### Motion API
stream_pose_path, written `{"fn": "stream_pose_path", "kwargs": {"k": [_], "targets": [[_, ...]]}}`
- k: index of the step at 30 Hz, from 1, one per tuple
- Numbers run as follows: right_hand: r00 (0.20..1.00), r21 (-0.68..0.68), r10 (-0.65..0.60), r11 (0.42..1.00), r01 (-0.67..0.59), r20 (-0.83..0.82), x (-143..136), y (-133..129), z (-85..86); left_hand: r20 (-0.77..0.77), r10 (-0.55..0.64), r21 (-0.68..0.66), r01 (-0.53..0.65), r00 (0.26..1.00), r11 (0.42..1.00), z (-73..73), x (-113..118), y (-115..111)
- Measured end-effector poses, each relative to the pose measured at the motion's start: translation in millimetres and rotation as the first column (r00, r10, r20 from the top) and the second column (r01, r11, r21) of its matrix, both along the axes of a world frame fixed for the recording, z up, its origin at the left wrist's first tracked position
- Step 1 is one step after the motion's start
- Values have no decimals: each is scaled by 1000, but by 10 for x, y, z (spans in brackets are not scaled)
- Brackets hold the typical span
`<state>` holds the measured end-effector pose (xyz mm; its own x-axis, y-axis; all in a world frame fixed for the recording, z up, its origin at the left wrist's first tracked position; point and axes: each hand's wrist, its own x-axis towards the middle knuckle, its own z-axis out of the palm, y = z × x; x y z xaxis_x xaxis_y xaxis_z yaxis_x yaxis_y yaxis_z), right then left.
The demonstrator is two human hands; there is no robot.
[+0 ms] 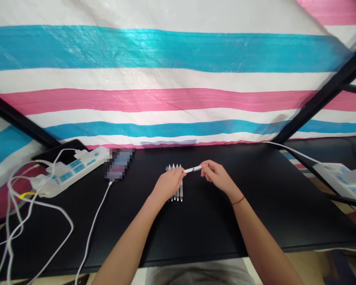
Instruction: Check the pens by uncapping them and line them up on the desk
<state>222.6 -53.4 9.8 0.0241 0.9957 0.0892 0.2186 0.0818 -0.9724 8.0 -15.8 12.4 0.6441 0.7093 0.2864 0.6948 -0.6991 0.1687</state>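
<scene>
A white pen [192, 169] is held level above the black table, stretched between both hands. My left hand [169, 183] pinches its left end, and my right hand [215, 174] has its fingers closed about the right end. Beneath my left hand, several white pens [178, 194] lie side by side on the table, their tips and lower barrels showing. My left hand covers their middles. A thin red band circles my right wrist.
A white power strip [77, 168] with plugs and tangled white cables [32, 206] lies at left. Beside it a phone [120, 164] is on a charging cable. Another power strip [344, 180] sits at far right. Black frame bars [320, 95] and a striped sheet [178, 51] stand behind the table [269, 198].
</scene>
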Motion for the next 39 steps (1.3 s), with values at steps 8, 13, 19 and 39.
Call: {"fn": "stream_pose_path", "kwargs": {"k": [8,13,19,39], "targets": [[930,-428,-49,896,-121,-365,-7,23,-31,20,-58,159,54,998,986,-69,23,25],[907,-403,-87,910,-96,-411,-47,36,-50,6,-77,122,75,997,990,-83,-8,36],[969,-161,31,984,-72,-245,-39,-4,19,5,-55,54,55,998,997,6,-47,18],[875,-356,-186,934,17,-446,-58,61,-113,105,-90,147,74,990,986,-111,41,14]]}}
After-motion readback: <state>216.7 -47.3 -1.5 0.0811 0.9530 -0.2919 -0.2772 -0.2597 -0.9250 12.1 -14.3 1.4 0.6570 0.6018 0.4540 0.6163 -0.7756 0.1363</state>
